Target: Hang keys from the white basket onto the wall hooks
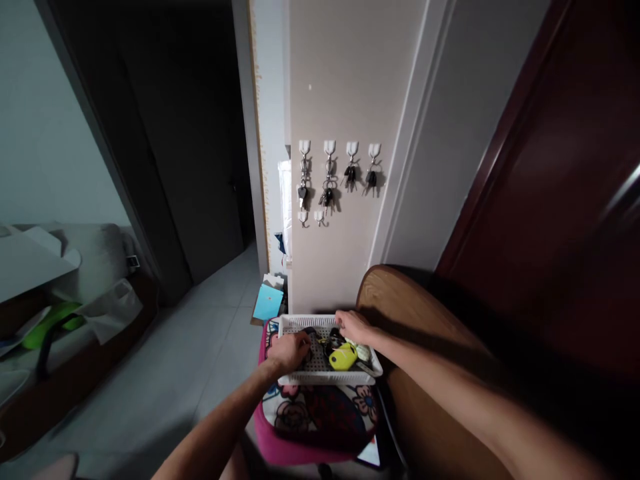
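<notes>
White plastic basket [325, 379], head view, resting on a pink-edged floral case [280, 445]. Left hand [290, 352] curls inside it; right hand [354, 327] bends over the far rim, near a yellow item [343, 357]. Whether either grasps anything cannot be told. Light, shallow finger movements should keep the basket level. Fingertips are largely hidden; dark contents [334, 339] merge indistinctly.

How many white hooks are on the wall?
6. Top row: first hook, second hook, third hook, fourth hook, all with keys. Below the first and second: fifth hook, sixth hook.
</notes>
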`<state>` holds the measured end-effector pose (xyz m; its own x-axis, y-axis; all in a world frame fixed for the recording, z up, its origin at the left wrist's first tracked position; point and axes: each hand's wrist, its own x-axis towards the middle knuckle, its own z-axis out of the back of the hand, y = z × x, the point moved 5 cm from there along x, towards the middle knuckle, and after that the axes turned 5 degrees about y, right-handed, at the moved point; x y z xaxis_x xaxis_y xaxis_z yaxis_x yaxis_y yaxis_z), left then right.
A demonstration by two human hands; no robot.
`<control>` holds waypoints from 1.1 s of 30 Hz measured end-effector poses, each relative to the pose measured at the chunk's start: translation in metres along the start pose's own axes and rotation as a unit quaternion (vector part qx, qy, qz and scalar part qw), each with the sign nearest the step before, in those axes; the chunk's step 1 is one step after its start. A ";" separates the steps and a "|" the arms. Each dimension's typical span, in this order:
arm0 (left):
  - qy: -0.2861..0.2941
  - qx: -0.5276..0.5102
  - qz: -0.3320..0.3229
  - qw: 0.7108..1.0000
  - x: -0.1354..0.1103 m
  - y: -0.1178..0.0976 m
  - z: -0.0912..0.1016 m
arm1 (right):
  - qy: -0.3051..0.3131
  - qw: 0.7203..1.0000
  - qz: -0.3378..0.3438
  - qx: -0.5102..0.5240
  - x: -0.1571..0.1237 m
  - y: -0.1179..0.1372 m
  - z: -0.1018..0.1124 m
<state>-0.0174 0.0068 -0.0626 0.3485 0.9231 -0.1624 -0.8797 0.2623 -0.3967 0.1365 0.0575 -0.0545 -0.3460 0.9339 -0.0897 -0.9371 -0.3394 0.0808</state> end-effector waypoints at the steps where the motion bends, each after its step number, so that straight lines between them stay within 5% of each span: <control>1: -0.011 -0.002 -0.001 1.000 0.001 0.000 0.001 | 0.003 1.000 0.003 0.007 0.001 0.000 0.002; 9: -0.029 -0.078 -0.006 0.997 0.012 0.004 0.005 | -0.018 0.983 0.018 0.182 0.006 -0.006 0.042; 18: -0.039 -0.167 -0.009 0.985 0.026 0.000 -0.007 | 0.014 0.996 0.051 0.067 0.003 0.014 0.007; 23: -0.042 -0.152 -0.025 0.987 0.026 0.003 -0.013 | 0.033 0.999 0.006 0.027 0.010 0.022 -0.012; 28: -0.056 -0.186 -0.036 0.980 0.025 0.005 -0.010 | 0.033 0.997 0.022 0.064 0.013 0.019 0.001; 33: -0.125 -0.299 -0.020 0.946 0.029 0.002 0.008 | -0.004 0.972 0.075 0.221 0.016 0.017 0.027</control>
<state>-0.0112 0.0361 -0.0612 0.2236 0.9733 0.0524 -0.5008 0.1608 -0.8505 0.1162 0.0700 -0.0276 -0.4753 0.8791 -0.0362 -0.7649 -0.3925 0.5107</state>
